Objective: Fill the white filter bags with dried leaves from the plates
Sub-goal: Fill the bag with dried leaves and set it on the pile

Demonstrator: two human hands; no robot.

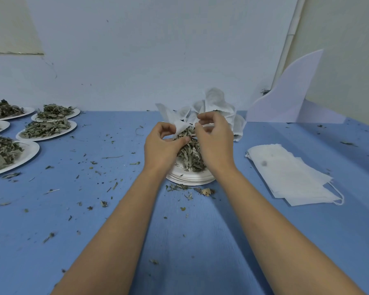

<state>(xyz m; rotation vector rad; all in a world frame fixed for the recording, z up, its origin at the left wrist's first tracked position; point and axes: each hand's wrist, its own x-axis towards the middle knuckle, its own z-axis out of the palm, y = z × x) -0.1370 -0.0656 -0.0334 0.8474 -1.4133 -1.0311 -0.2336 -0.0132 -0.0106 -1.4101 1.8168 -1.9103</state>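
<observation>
Blue cloth covers the worktop [119, 209], which is strewn with small leaf crumbs. Near its middle a stack of white plates [190, 180] carries a heap of dried leaves [191, 156]. Both bare forearms reach in over this heap. The left hand [161, 145] has its fingers [168, 127] curled, pinching one edge of a white filter bag [181, 128] while its thumb lies against the top of the leaves. The right hand [216, 141] has curled fingers too, and its fingertips nip the bag's opposite edge, so the bag is held just above the heap between the two hands. How far it is filled cannot be told. Directly behind the hands a pile of puffed white bags [218, 105] sits against the wall. To the right, well apart from the plates, lies a flat stack of empty bags [290, 173] with a drawstring loop at its near corner. On the left edge several more plates of leaves [49, 128] stand close together. A pale board [285, 99] leans at the far right corner.
</observation>
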